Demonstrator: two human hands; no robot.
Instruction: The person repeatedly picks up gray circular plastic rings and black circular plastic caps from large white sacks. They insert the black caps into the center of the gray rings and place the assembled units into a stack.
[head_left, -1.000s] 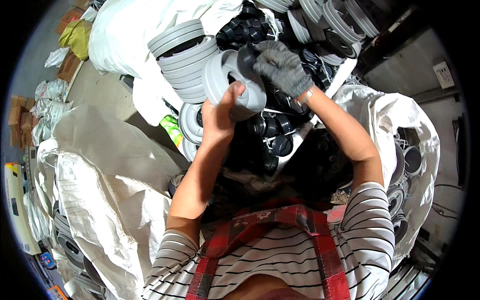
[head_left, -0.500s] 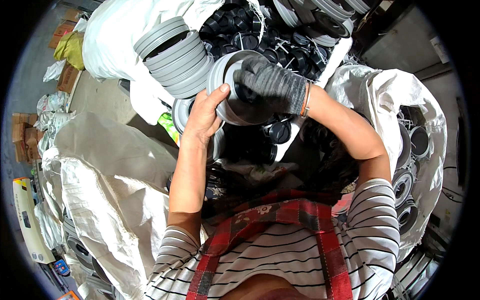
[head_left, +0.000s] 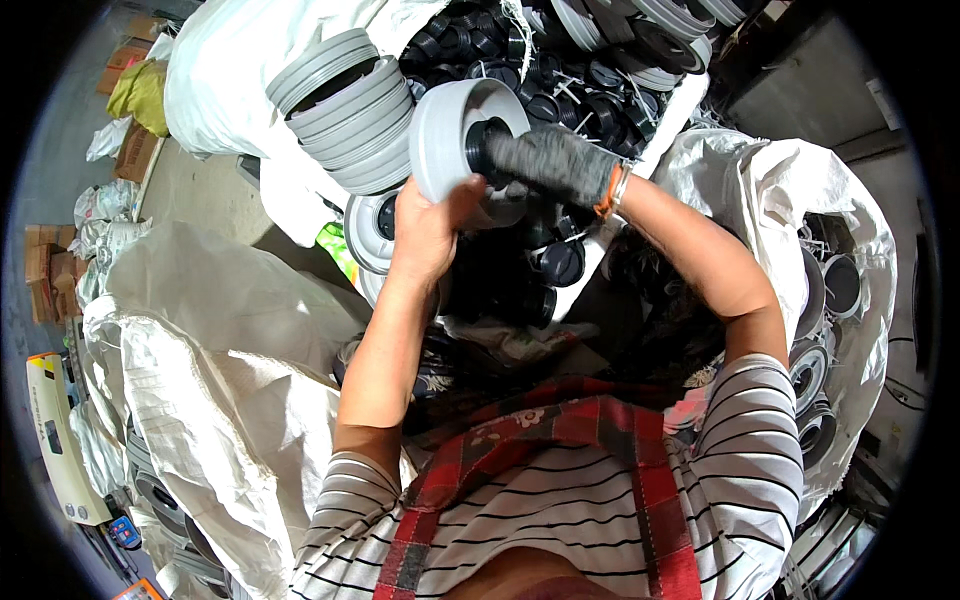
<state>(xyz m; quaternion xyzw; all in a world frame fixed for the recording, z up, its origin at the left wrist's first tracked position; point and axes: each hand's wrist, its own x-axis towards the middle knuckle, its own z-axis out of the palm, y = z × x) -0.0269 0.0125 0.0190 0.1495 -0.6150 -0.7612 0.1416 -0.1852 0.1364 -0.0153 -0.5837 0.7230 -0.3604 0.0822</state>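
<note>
My bare left hand grips the lower side of a round grey plastic housing, tilted so its hollow side faces right. At the middle of that hollow sits a black ribbed plastic cap. Fingers of my right hand, in a dark grey knit glove, close round the cap and are slightly blurred by motion. A stack of similar grey housings leans just left of the held one. Below the stack lies another grey housing with a black centre.
Loose black caps fill the white sack ahead. More grey parts lie at the far right of the heap. A white sack stands at my left, another with grey parts at my right. Cardboard boxes sit far left.
The grey housing has turned, its opening now facing more to the right, and moved slightly up and left. My right hand has drawn a little rightward, its fingers on the black cap.
</note>
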